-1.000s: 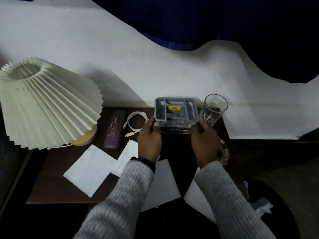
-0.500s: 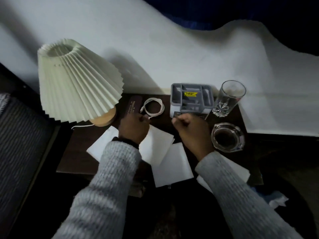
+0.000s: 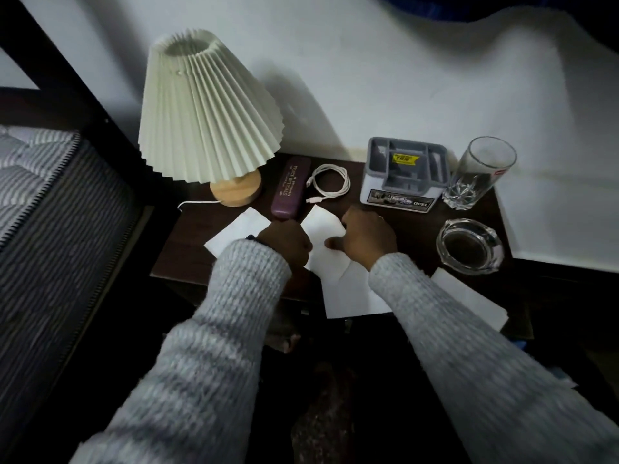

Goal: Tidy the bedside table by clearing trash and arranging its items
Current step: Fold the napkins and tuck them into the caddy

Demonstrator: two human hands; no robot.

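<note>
**Paper sheets under both hands, front-centre of table**

On the bedside table [image 3: 187, 259], both hands are resting curled on the middle paper sheet [image 3: 326, 252]: left hand [image 3: 284, 244] at its left edge, right hand [image 3: 366, 237] at its right. Whether either is pinching it, cannot tell. Sheet is lying directly between the hands, long axis running from the charging cable [image 3: 330, 182] toward the front edge. 2 more sheets are flanking it; spectacle case [image 3: 289, 187] is lying beyond the left hand.

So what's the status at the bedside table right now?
Left hand and right hand on the paper sheets. Ashtray clear of them. Nothing blocking.
</note>
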